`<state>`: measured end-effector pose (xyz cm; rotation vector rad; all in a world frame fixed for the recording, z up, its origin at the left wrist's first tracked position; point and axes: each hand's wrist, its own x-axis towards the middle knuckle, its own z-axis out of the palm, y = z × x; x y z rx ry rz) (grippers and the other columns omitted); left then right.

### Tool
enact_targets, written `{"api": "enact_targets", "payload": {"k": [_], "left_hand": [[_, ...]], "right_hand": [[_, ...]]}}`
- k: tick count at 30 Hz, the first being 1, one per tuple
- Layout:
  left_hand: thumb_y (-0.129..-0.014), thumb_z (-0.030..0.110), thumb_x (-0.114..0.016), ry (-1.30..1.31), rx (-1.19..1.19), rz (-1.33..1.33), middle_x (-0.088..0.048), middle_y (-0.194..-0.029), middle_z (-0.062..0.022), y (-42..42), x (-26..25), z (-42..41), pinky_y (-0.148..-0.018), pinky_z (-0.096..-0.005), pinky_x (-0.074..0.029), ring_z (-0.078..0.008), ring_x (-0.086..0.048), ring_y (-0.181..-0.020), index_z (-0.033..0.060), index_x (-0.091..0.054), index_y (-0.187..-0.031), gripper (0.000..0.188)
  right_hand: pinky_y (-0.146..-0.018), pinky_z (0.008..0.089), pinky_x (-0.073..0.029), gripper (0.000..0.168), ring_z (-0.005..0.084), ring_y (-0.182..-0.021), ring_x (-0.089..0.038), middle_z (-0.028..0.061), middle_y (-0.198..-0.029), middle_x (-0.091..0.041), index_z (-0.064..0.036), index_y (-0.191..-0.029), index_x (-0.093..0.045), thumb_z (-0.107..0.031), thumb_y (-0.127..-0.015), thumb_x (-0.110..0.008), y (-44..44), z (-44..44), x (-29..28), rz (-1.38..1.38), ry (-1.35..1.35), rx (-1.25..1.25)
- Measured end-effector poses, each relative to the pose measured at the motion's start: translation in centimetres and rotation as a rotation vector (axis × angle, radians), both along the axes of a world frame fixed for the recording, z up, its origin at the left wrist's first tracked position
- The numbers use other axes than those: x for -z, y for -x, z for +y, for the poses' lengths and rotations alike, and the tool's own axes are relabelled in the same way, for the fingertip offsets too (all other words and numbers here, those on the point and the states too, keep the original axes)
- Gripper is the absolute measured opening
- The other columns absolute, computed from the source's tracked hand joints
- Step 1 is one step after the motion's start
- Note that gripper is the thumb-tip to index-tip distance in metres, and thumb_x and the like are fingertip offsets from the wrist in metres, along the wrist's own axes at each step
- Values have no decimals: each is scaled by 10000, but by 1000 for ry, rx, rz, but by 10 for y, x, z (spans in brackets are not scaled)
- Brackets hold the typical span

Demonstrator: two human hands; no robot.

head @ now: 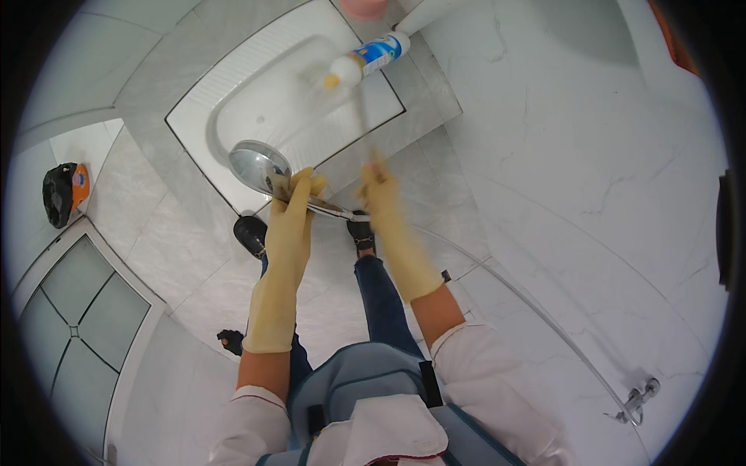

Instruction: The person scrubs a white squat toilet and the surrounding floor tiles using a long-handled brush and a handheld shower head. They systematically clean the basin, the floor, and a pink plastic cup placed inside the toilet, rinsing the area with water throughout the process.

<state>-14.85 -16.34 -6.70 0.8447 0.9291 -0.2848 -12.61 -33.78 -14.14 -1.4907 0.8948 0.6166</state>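
Note:
My left hand (289,233), in a pale yellow rubber glove, grips the handle of a chrome shower head (259,166). The head hangs over the near left corner of a white ceramic squat toilet (256,93), and faint water streaks show over the pan. My right hand (382,195), gloved alike, is blurred. Its fingers are closed around a slim handle (361,113) reaching towards the pan; the far end is too blurred to identify. Beyond it is a cleaner bottle (379,52) with a blue label and yellow cap, at the toilet's right side.
A shower hose (524,297) runs from the handle to a wall tap (638,402) at lower right. A white pipe (422,16) and a pink container (364,7) are at the top. A black bag with an orange pack (80,185) lies left, near a framed glass door (81,326).

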Motion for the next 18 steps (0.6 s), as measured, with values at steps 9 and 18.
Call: {"api": "enact_targets", "payload": {"k": [9, 18], "left_hand": [[-990, 159, -641, 21, -87, -19, -661, -1179, -150, 5, 6, 14, -989, -353, -500, -215, -618, -1135, -17, -583, -1295, 357], [-991, 183, -638, 12, -56, 6, -667, -1169, -126, 3, 1, 13, -996, -332, -491, -201, -613, -1143, -9, -570, -1312, 380]], "right_hand": [[-464, 303, -413, 519, 107, -519, -493, 33, -660, -553, -295, -1520, -411, -255, -1021, -547, 26, -99, -2, -65, 360, -483], [-543, 298, -454, 499, 132, -611, -571, 34, -724, -576, -242, -1509, -428, -321, -1026, -523, 2, -67, 8, 52, 436, -390]]}}
